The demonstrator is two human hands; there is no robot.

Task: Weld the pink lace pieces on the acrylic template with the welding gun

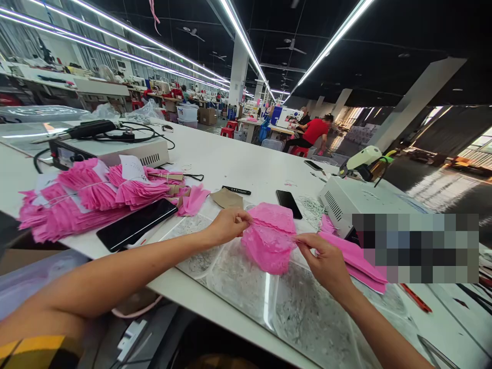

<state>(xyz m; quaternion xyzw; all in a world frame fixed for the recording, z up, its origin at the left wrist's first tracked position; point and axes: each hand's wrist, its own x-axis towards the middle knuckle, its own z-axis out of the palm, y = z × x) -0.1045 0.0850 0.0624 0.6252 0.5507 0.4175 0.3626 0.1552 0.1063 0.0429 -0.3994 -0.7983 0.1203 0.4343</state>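
A thin pink fabric piece (269,243) is stretched between my hands over a grey marbled board (246,292). My left hand (226,225) pinches its left edge, fingers closed. At the right edge, my right hand (323,256) grips the same cloth between thumb and fingers. A crease or seam runs across the piece from hand to hand. Just right of my right hand lies a folded stack of pink fabric (355,264). Behind the cloth are a black phone (289,204) and a brown card piece (226,198).
Tied bundles of pink fabric (84,195) lie at the left, near a large black phone (136,224) and a metal box (111,148) with a cabled tool. Another vented box (369,200) stands at the right. A black marker (236,190) lies behind. A person in red (315,132) sits farther back.
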